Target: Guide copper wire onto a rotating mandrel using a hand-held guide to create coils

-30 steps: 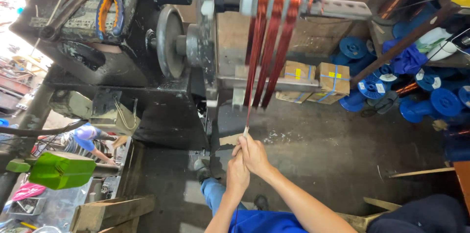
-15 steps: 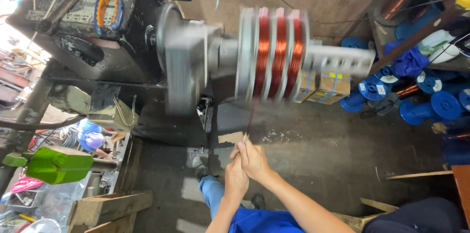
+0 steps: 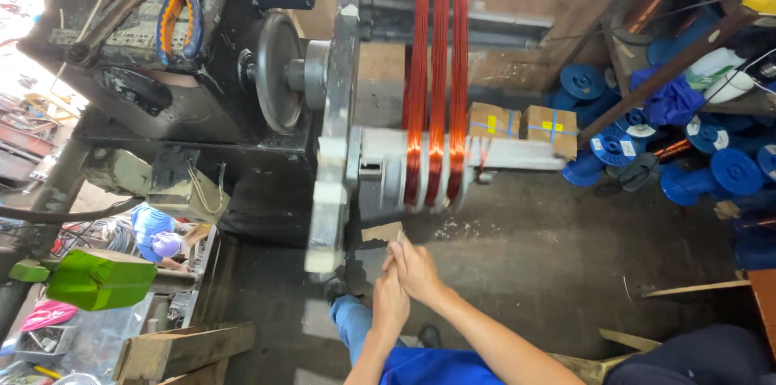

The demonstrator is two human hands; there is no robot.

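We see three bands of copper wire (image 3: 437,86) wound side by side on a winding frame (image 3: 380,175) at the scene's centre, mounted on a dark machine (image 3: 194,86) to the left. Just below the coils, our left hand (image 3: 390,302) and right hand (image 3: 415,268) press together, fingers pinched closed; what they grip is too thin to tell. Blue spools (image 3: 711,171) lie far right on the floor (image 3: 525,272).

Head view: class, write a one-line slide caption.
Both hands pressed together below three copper wire coils on a winding machine.
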